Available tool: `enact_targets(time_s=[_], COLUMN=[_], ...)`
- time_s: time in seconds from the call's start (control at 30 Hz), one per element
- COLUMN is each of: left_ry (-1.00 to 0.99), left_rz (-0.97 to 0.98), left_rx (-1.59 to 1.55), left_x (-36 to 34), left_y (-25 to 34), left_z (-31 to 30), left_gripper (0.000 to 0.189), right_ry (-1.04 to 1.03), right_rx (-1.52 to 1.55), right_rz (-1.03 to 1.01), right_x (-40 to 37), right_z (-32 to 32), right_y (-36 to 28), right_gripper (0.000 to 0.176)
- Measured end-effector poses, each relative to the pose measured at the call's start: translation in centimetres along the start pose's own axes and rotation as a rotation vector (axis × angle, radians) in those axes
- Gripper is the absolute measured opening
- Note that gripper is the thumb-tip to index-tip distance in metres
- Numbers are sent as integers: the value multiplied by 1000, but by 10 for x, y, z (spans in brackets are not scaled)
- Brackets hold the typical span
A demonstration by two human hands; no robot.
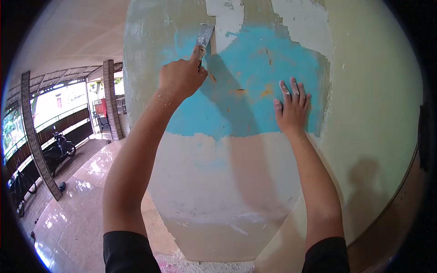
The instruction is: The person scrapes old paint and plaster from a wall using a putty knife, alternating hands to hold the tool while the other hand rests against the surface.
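My left hand (184, 75) is closed around the handle of a putty knife (205, 34), one finger stretched along it toward the blade. The metal blade points up against the wall, beside the edge of a bare white strip (227, 25). Lower and to the right, my right hand (293, 107) lies on the blue patch (255, 109) of the wall with its fingers spread. White dust marks its fingertips. Flecks of debris cling to my left wrist. Ragged edges of old olive-green paint (182, 13) border the blue area.
Below the blue, the wall is whitish (195, 177); paint flakes (209, 264) litter its foot. A pale green wall (373, 91) stands at right. At left, shiny floor tiles (77, 214) lead to pillars (109, 100), a fence and a parked motorbike (63, 145).
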State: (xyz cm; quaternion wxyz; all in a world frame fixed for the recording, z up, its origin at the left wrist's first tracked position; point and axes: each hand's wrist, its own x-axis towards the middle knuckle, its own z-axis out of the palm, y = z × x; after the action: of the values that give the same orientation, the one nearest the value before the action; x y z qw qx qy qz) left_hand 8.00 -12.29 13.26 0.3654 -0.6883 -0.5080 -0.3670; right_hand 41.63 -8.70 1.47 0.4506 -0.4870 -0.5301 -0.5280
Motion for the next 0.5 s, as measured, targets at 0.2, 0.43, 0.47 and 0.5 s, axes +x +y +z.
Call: enact_targets(time_s=[0.2,0.43,0.47,0.5], left_ry=[-59,-30,-28,-53], left_rz=[29,66,67,65], left_rx=[78,119,120,84], left_x=[-8,-2,-1,1], left_y=[-13,-54,-59,-67], left_z=[-1,-24,-26,-27], left_gripper=[66,64,64,64], right_ry=[-41,-108,-105,-127], right_rx=[-20,-14,-15,-16], right_rz=[-2,-53,-53,-57], right_x=[-17,-34,-36,-38], right_z=[-1,-13,-14,-15], right_y=[6,13,15,16], right_gripper=[61,63,63,64])
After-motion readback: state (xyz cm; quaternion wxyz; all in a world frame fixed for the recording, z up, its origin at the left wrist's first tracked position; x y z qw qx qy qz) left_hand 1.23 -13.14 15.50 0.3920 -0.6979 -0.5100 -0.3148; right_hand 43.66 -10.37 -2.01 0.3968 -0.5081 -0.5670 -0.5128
